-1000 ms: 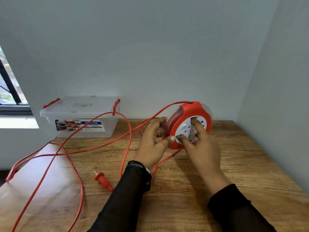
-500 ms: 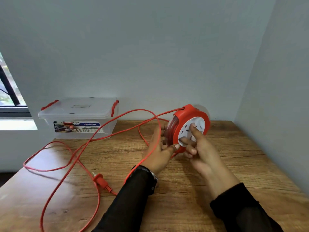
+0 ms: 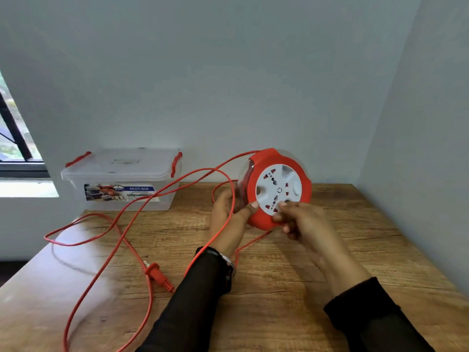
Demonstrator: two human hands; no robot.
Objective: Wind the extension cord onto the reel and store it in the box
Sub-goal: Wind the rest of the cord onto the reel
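Head view: the left hand [image 3: 228,214] grips the reel [image 3: 276,189] upright above the table [image 3: 330,250], right hand [image 3: 302,219] pinching its white face. Loose cord [image 3: 121,224] (plug [image 3: 158,274] included) sprawls left of the reel, toward the closed box [image 3: 121,179].

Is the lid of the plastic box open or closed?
Closed: the lid lies flat on the box, red latches at both ends.

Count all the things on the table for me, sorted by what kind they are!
Cord reels: 1, the red and white reel held by the left hand and the right hand.
Cords: 1, the red cord, with its plug lying on the table.
Boxes: 1, the clear plastic box, lid on.
Total: 3.
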